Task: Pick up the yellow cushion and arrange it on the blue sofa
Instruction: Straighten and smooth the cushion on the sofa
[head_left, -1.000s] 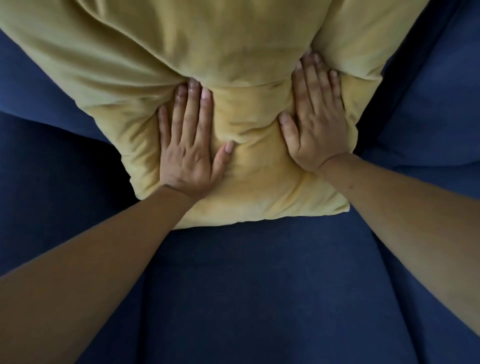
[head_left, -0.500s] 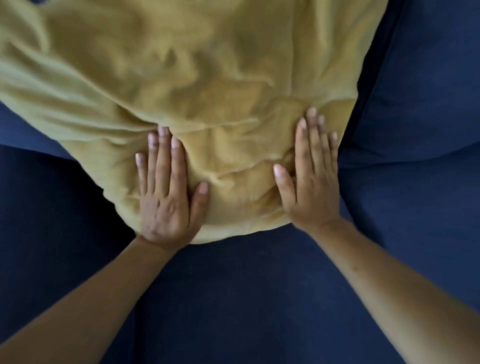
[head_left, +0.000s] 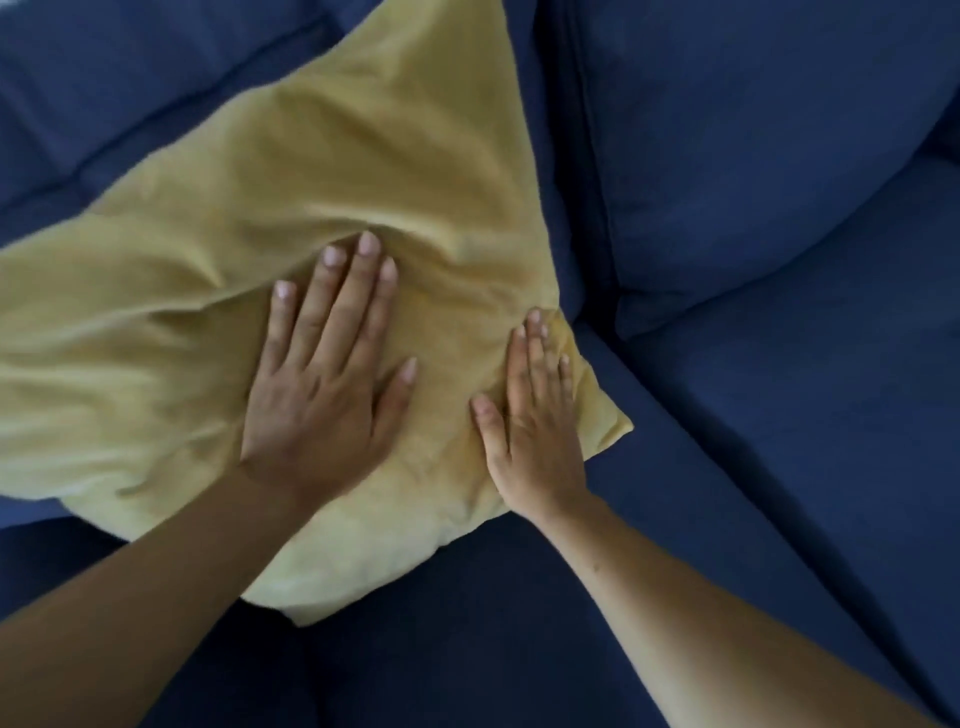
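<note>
The yellow cushion (head_left: 332, 197) lies on the blue sofa (head_left: 779, 415), leaning against the back cushions, one corner pointing up and one toward me. My left hand (head_left: 322, 384) lies flat on its middle, fingers spread, pressing a dent into the fabric. My right hand (head_left: 535, 421) rests flat on the cushion's right corner, close to the seam between two sofa cushions. Neither hand grips anything.
A blue back cushion (head_left: 753, 130) stands to the right of the yellow one, another (head_left: 130, 78) at the upper left. The seat (head_left: 493, 649) spreads below my forearms, with a seam running diagonally at the right.
The view has pulled back and the cushion's top corner now shows. Both hands have shifted on the cushion: the left toward its middle, the right to its right corner.
</note>
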